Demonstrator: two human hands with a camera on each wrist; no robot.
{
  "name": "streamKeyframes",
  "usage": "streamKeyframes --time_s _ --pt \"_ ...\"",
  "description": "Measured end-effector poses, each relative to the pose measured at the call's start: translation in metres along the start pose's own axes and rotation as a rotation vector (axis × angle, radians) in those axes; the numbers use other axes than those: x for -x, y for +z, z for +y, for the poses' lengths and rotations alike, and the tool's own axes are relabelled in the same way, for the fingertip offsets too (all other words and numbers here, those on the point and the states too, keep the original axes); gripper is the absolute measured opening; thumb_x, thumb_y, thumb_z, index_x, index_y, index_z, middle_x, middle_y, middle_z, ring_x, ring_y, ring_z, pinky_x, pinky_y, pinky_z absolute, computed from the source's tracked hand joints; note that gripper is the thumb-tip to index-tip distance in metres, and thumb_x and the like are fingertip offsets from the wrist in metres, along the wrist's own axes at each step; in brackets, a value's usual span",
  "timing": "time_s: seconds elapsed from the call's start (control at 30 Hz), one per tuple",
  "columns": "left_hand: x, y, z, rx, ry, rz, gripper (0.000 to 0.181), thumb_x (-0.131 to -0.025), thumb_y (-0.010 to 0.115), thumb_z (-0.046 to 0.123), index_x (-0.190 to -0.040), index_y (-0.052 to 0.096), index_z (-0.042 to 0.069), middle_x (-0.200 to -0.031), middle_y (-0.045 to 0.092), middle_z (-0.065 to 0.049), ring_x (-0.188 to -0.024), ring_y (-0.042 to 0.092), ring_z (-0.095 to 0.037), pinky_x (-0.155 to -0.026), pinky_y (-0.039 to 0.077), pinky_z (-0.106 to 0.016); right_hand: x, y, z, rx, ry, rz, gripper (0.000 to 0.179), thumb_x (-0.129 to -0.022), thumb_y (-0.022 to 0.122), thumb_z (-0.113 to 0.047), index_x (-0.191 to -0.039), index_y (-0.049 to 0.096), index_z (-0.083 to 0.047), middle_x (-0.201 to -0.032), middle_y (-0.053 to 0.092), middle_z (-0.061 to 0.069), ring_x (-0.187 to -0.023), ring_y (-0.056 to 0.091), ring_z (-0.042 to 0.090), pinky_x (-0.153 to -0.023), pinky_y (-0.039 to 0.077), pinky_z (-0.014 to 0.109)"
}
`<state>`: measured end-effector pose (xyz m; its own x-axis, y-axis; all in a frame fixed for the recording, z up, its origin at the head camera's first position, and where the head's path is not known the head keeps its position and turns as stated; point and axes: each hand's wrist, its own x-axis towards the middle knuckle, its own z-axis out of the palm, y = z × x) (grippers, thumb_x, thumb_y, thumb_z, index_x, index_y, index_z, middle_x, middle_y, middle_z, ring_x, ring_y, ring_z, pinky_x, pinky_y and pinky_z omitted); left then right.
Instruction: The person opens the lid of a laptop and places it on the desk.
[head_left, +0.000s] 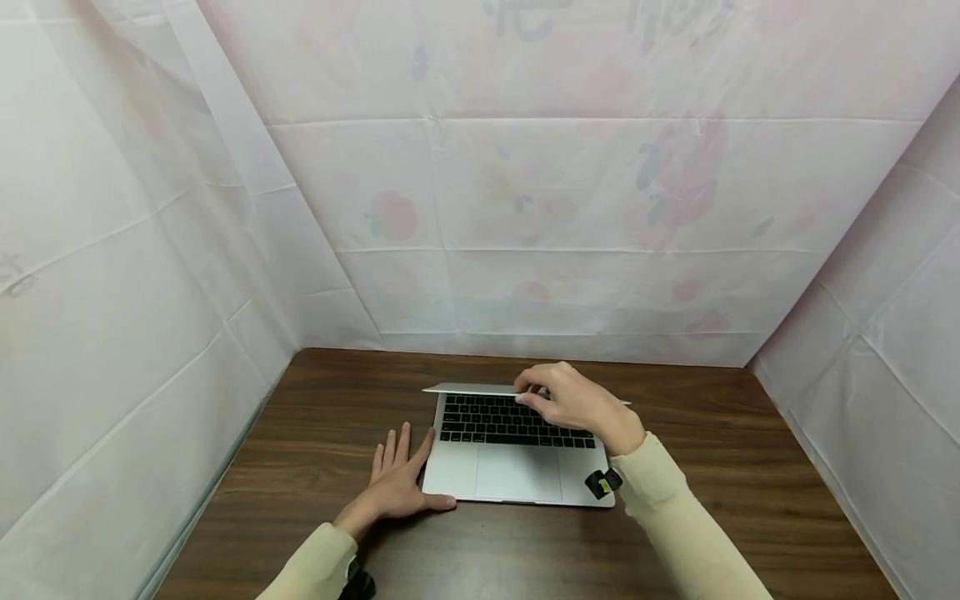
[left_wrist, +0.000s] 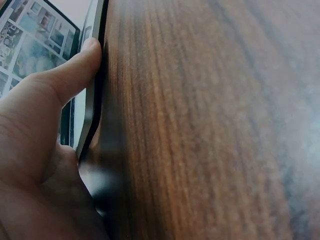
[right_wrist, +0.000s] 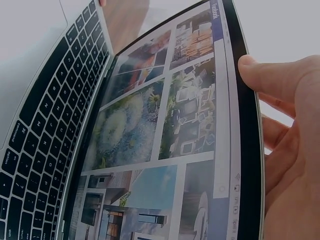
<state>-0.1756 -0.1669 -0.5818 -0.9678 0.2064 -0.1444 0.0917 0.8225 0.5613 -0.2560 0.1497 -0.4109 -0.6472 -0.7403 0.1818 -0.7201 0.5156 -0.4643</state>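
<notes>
Head/R wrist cams: silver laptop [head_left: 517, 475] w/ blk keys [head_left: 491, 412], photo-lit screen [right_wrist: 132, 127]; R grip [head_left: 570, 404] pinches lid [right_wrist: 248, 150], L grip [head_left: 399, 485] splayed.

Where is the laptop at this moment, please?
In the head view, the laptop sits below and slightly right of centre on the wooden table, with the left hand at its left edge and the right hand gripping its lid.
</notes>
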Motion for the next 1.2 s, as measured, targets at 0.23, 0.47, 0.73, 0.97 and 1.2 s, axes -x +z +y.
streamKeyframes --time_s 0.23,0.47,0.73,0.97,1.2 --pt "0.006 -0.007 0.005 0.030 0.013 -0.031 0.130 -0.069 0.076 0.080 -0.167 0.016 0.020 -0.171 -0.009 -0.025 -0.156 -0.015 -0.050 -0.122 -0.013 -0.065 -0.001 0.001 0.001 0.003 0.004 0.013 0.015 -0.103 0.065 -0.018 -0.113 0.074 -0.011 -0.107 0.076 0.003 -0.095 0.071 0.015 -0.083 0.060 0.036" --pt "0.007 -0.006 0.006 0.029 0.008 -0.023 0.129 -0.069 0.077 0.078 -0.167 0.016 0.020 -0.171 -0.009 -0.025 -0.156 -0.016 -0.049 -0.122 -0.013 -0.065 -0.004 -0.002 0.002 -0.023 0.002 0.026 0.018 -0.103 0.065 -0.018 -0.112 0.075 -0.005 -0.105 0.077 0.005 -0.094 0.073 0.020 -0.084 0.060 0.039" --pt "0.004 0.000 0.000 -0.006 -0.014 -0.003 0.130 -0.068 0.080 0.076 -0.167 0.016 0.021 -0.172 -0.008 -0.022 -0.157 -0.015 -0.047 -0.122 -0.012 -0.064 -0.007 -0.004 0.006 -0.057 0.003 0.034 0.015 -0.103 0.065 -0.020 -0.109 0.076 -0.011 -0.102 0.077 0.001 -0.089 0.073 0.016 -0.081 0.059 0.029" --pt "0.004 0.000 0.000 -0.005 -0.014 -0.003 0.131 -0.068 0.080 0.077 -0.167 0.015 0.022 -0.172 -0.009 -0.022 -0.157 -0.015 -0.047 -0.122 -0.013 -0.064 -0.009 -0.007 0.008 -0.051 0.010 0.038 0.017 -0.103 0.065 -0.019 -0.111 0.076 -0.009 -0.101 0.077 0.002 -0.087 0.071 0.013 -0.079 0.059 0.029" --pt "0.005 0.000 0.001 -0.007 -0.009 -0.007 0.130 -0.067 0.080 0.077 -0.167 0.016 0.021 -0.172 -0.008 -0.023 -0.157 -0.014 -0.048 -0.122 -0.011 -0.065 -0.011 -0.010 0.010 -0.063 0.004 0.046 0.014 -0.103 0.065 -0.019 -0.108 0.076 -0.011 -0.097 0.076 0.003 -0.084 0.070 0.013 -0.077 0.058 0.029"
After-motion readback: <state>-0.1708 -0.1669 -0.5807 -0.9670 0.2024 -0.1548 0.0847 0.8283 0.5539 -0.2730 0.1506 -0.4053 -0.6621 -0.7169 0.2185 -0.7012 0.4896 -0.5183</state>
